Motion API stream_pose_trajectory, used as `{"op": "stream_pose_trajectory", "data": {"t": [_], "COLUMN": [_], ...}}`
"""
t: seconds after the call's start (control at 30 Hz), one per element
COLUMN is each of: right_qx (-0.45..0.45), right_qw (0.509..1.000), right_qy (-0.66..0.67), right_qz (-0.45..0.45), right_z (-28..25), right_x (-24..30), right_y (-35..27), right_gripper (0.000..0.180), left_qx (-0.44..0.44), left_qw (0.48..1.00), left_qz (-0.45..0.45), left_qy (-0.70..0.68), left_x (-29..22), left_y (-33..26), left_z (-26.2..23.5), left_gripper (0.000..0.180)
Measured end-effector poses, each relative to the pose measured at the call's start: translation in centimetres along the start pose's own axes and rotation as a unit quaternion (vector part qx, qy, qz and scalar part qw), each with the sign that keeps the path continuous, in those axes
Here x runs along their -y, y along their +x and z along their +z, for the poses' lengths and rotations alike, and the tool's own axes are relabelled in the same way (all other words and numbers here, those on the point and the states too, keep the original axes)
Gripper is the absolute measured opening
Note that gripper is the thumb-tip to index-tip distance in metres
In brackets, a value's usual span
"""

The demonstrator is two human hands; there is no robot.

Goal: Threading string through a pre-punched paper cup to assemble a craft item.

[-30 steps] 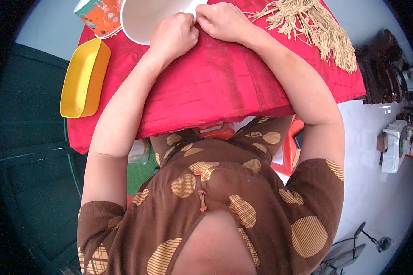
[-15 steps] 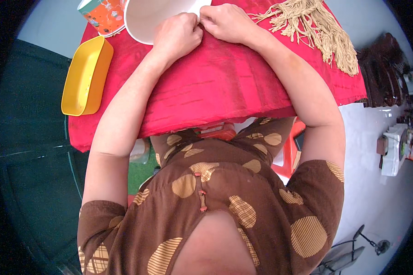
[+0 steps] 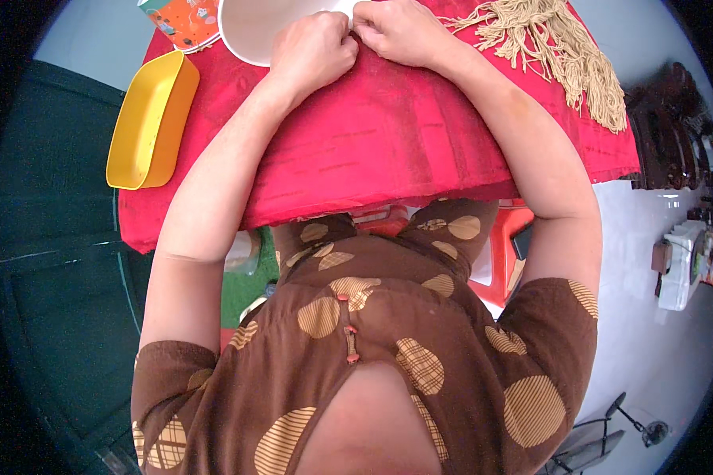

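Observation:
Both my hands are closed and held close together at the near rim of a white bowl (image 3: 246, 33) on the red-covered table. My left hand (image 3: 312, 49) overlaps the bowl's right side, its fingers curled with the knuckles up. Just right of it, my right hand (image 3: 398, 32) has its thumb and fingers pressed together. What the fingertips hold, if anything, is hidden or too small to make out. A bundle of beige strings (image 3: 558, 55) lies to the right of my right hand, some strands reaching toward its wrist.
A yellow oblong tub (image 3: 169, 142) stands at the table's left edge. Behind it is a patterned orange and teal paper tub (image 3: 186, 22). A red cloth (image 3: 372, 150) covers the table and hangs over its near edge. Below it shows a red stool (image 3: 499, 265).
The whole view has shifted slightly, so the table and hands sit a little higher in the picture. My hands stay together beside the bowl, with no clear change of grip.

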State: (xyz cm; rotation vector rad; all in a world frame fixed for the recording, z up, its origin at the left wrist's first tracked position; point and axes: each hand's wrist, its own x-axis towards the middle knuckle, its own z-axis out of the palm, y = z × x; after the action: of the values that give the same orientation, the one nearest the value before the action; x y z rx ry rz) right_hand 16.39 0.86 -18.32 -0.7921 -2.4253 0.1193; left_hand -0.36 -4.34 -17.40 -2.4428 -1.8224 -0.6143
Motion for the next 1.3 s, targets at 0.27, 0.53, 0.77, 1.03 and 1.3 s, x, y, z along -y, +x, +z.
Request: {"op": "stream_pose_trajectory", "data": {"t": [0.27, 0.53, 0.77, 1.03, 1.3], "right_qx": [0.01, 0.017, -0.071, 0.013, 0.049], "right_qw": [1.0, 0.998, 0.926, 0.765, 0.791], "right_qy": [-0.012, 0.048, 0.271, 0.527, 0.48], "right_qz": [-0.002, 0.023, 0.253, 0.37, 0.377], "right_z": [-0.1, -1.3, -1.6, -2.9, -2.7], "right_x": [-0.2, 0.5, 1.6, 3.7, 3.2], "right_y": [0.4, -0.2, 0.0, 0.3, 0.4], "right_gripper": [0.017, 0.017, 0.021, 0.017, 0.008], "left_qx": [-0.05, -0.049, -0.031, -0.04, -0.03], "left_qw": [0.999, 0.998, 0.996, 0.988, 0.983], "left_qz": [0.013, 0.01, -0.023, -0.056, -0.045], "left_qy": [-0.012, -0.037, -0.081, -0.141, -0.174], "left_x": [-0.1, -0.6, -0.8, -0.7, -0.8], "left_y": [-0.4, -0.7, -1.1, -1.2, -0.9], "left_z": [-0.2, -0.2, -0.9, -0.8, -1.0], "left_gripper": [0.019, 0.019, 0.017, 0.013, 0.01]}}
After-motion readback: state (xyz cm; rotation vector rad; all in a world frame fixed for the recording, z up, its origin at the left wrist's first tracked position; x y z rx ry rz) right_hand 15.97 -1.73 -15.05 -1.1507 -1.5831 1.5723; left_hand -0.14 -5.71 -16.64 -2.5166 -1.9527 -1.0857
